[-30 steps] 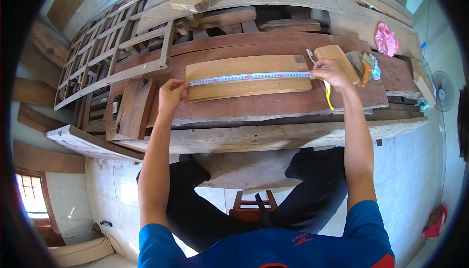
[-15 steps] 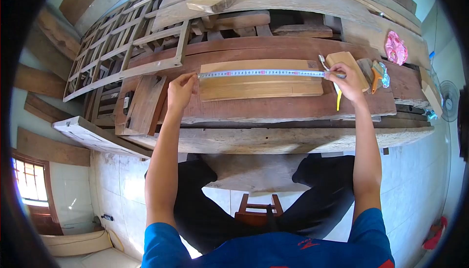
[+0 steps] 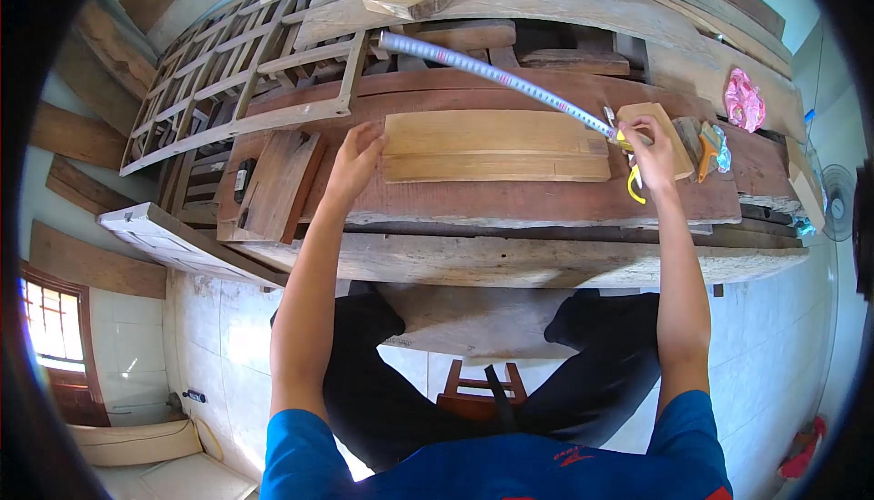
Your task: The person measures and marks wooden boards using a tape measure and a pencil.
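My right hand [image 3: 657, 165] is closed on a tape measure [image 3: 503, 78], whose extended blade slants up and to the left, raised above the bench. A yellow strap hangs below that hand. Beneath the blade lies a flat, light-brown wooden board [image 3: 482, 136] with a groove along its length. My left hand [image 3: 353, 168] is beside the board's left end, its fingers loosely bent and apart, with nothing in them. The tape's free tip is up and away from it. The tape's case is mostly hidden by my right fingers.
The boards lie on a thick reddish wooden slab [image 3: 537, 201]. To the right are a wood block [image 3: 678, 149], an orange-handled brush [image 3: 707, 151] and a pink crumpled bag [image 3: 744, 99]. Leftward are a dark small case [image 3: 244, 179], a plank [image 3: 284, 181] and a slatted frame [image 3: 246, 104].
My left hand has let go of the tape's end. The blade, earlier flat along the board, has swung up and away at its left end. The right hand keeps its hold.
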The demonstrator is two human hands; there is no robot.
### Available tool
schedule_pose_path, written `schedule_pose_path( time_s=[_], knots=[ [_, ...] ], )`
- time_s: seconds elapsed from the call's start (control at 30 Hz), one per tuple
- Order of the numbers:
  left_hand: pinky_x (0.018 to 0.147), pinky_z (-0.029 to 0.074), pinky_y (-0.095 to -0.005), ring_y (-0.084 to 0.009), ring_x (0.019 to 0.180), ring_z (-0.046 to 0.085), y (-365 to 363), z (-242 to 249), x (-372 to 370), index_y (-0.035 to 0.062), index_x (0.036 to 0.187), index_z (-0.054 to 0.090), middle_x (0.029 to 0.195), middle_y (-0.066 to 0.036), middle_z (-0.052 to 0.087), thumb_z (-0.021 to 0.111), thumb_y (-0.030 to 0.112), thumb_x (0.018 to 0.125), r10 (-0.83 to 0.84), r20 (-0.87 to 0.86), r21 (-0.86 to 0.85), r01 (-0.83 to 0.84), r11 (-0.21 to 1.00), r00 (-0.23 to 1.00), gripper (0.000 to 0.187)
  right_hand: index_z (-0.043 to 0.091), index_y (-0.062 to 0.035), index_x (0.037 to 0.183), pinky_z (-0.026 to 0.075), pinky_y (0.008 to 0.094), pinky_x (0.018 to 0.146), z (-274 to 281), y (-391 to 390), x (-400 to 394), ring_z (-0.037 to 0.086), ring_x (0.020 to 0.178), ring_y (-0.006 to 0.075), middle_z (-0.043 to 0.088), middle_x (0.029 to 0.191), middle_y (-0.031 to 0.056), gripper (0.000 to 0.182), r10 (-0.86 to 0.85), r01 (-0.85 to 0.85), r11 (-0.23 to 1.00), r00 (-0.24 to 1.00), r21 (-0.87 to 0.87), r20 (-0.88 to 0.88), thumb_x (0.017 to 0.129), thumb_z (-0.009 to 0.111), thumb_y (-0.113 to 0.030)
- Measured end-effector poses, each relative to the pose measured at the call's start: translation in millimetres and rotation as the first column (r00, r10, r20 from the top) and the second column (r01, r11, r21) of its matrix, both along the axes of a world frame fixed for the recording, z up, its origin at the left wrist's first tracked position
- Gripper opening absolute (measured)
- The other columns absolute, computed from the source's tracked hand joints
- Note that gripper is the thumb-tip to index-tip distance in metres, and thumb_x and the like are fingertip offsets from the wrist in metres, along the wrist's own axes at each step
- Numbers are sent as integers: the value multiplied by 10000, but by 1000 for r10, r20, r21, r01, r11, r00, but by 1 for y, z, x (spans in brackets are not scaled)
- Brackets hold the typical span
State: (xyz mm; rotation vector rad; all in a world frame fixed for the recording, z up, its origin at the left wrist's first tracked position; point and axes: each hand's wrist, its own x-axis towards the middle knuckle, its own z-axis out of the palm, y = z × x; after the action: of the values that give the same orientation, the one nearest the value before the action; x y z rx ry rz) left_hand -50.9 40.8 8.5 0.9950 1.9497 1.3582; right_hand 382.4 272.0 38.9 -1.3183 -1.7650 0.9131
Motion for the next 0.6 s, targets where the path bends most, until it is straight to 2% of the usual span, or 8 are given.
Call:
schedule_pose_path(
  time_s=[0.07, 0.1, 0.2, 0.23, 0.33, 0.37, 0.47, 0.6],
  knots=[
    [998, 478, -360, -223, 1255, 565, 0, 3, 5, 23, 1501, 423, 1448, -177, 551, 652, 294, 978, -20, 42, -82, 23, 996, 999, 633, 669, -39, 1083, 496, 299, 514, 0, -5, -3, 684, 653, 179, 724, 931, 105, 381, -31, -1, 987, 979, -159, -200, 884, 757, -351],
    [999, 473, -364, -226, 1253, 564, 2, 0, 5, 24, 1503, 423, 1449, -176, 550, 657, 311, 973, -16, 38, -50, 18, 999, 999, 646, 666, -39, 1094, 478, 287, 467, -1, -4, -5, 672, 613, 171, 722, 921, 102, 387, -57, -15, 972, 954, -236, -296, 893, 739, -361],
    [1009, 458, -374, -243, 1259, 556, 11, -1, 10, 29, 1511, 417, 1452, -181, 541, 676, 358, 955, 17, 32, -1, -17, 1000, 999, 696, 650, -38, 1113, 493, 291, 464, -8, 7, -1, 677, 616, 186, 709, 887, 94, 416, -23, -129, 899, 940, -419, -340, 912, 675, -401],
    [1016, 450, -378, -254, 1268, 548, 16, 2, 15, 29, 1515, 409, 1453, -189, 537, 684, 370, 947, 42, 39, -18, -41, 999, 998, 717, 636, -55, 1127, 481, 291, 450, -7, 6, -3, 670, 602, 186, 685, 840, 82, 425, 16, -168, 885, 943, -435, -332, 924, 625, -428],
    [1070, 422, -384, -301, 1341, 505, 28, 4, 19, 2, 1515, 384, 1481, -247, 493, 708, 370, 926, 79, 75, -2, -79, 997, 994, 767, 628, -49, 1132, 474, 294, 440, -5, 3, -7, 664, 584, 190, 659, 800, 59, 434, 83, -261, 843, 927, -470, -365, 920, 632, -429],
    [1093, 412, -385, -318, 1373, 487, 33, 3, 20, -11, 1513, 375, 1495, -273, 473, 715, 364, 920, 82, 91, 15, -84, 996, 992, 781, 615, -49, 1253, 460, 299, 425, -9, 5, -9, 653, 565, 191, 638, 801, 64, 519, 109, -276, 840, 929, -468, -353, 932, 619, -456],
    [1116, 391, -397, -332, 1397, 454, 48, -19, 12, -6, 1520, 367, 1507, -277, 449, 729, 357, 901, 88, 45, 60, -91, 994, 995, 804, 618, -92, 1147, 458, 297, 419, -2, -2, -18, 659, 573, 187, 656, 814, 57, 412, 115, -271, 850, 933, -452, -342, 920, 640, -434],
    [1105, 396, -417, -334, 1369, 466, 43, 0, 21, 11, 1521, 374, 1470, -256, 480, 742, 332, 879, 101, 24, 68, -103, 992, 995, 807, 606, -108, 1204, 456, 291, 400, -4, 0, -16, 665, 569, 197, 651, 839, 56, 431, 113, -306, 847, 903, -435, -415, 926, 641, -435]
  ],
)
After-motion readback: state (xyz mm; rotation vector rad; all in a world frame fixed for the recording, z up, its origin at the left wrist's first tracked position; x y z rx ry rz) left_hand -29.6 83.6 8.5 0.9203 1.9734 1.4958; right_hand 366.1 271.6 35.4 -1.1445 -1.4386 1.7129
